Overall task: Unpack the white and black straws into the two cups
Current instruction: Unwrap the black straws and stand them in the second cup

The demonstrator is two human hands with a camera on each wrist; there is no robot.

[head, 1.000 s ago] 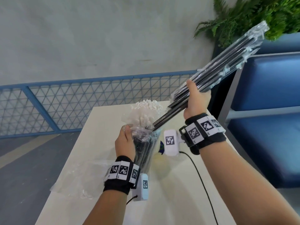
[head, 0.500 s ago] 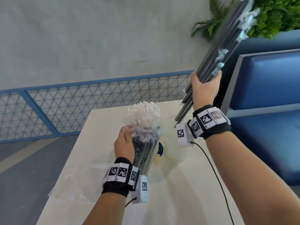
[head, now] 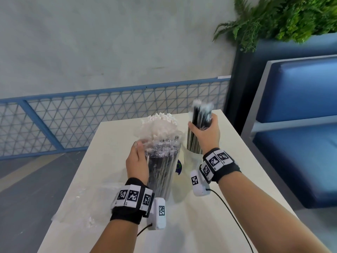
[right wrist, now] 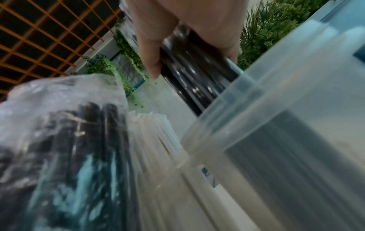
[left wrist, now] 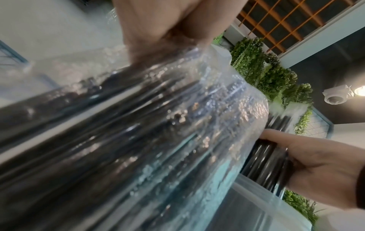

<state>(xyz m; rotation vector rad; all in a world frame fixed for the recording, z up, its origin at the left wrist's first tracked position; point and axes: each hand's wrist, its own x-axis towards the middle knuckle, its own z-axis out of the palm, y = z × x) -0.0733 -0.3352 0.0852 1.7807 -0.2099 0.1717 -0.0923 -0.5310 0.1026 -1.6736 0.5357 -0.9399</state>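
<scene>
My left hand (head: 137,161) grips an upright clear bag of black straws (head: 162,170) standing on the white table (head: 237,161); the bag fills the left wrist view (left wrist: 138,125). Behind it stand white straws (head: 160,121) in a cup, also visible as white straws (right wrist: 154,132) in the right wrist view. My right hand (head: 206,132) holds a bundle of black straws (head: 201,115) upright, its lower end inside a clear cup (head: 192,145). The right wrist view shows the black straws (right wrist: 197,75) entering the cup's rim (right wrist: 276,109).
A crumpled empty plastic wrapper (head: 78,201) lies on the table's left side. A blue bench (head: 299,125) stands right of the table, with plants (head: 284,17) above it. A blue mesh railing (head: 91,114) runs behind the table.
My right hand swung the black straw bundle upright, then brought it down from high on the right into the clear cup. The left hand stayed on the bag.
</scene>
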